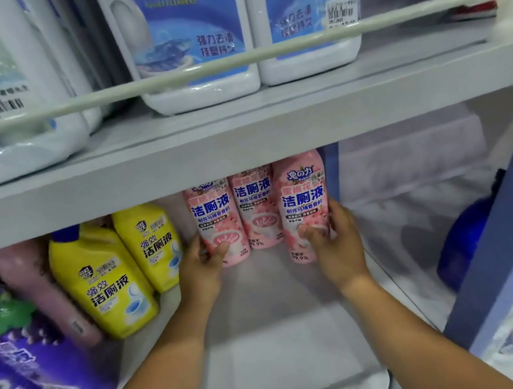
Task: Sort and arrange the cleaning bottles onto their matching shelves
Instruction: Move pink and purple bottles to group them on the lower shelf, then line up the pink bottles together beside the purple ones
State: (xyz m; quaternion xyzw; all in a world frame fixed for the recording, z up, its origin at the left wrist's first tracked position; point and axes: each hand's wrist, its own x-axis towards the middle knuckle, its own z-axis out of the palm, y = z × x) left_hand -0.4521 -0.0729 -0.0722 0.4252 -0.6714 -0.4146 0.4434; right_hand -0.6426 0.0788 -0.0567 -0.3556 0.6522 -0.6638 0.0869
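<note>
You've got three pink bottles standing upright in a row near the back of the lower shelf [269,321]. They're slim, rounded cylinders, glossy plastic, with blue and white lettering and a pale swirl graphic on the label. Your left hand [204,264] is wrapped around the left pink bottle [215,221], thumb across its front. Your right hand [332,242] grips the right pink bottle [303,200] low down, thumb on the label, fingers round the side. The middle pink bottle [255,208] sits just behind and between them, touched by neither hand as far as you can see.

Just left of your left hand are two yellow bottles [107,283], squat and angular with slanted shoulders; the nearer one has a blue cap. Beside those leans a dull pink bottle [36,285], tilted, and further left a purple pack [13,353] with grape artwork, blurry.

The shelf is smooth pale grey. On the upper shelf [239,139], big white jugs [191,35] with blue labels sit behind a thin pale rail [226,62]. A dark blue bottle [460,245] shows at the right, past a blue upright post [508,227].
</note>
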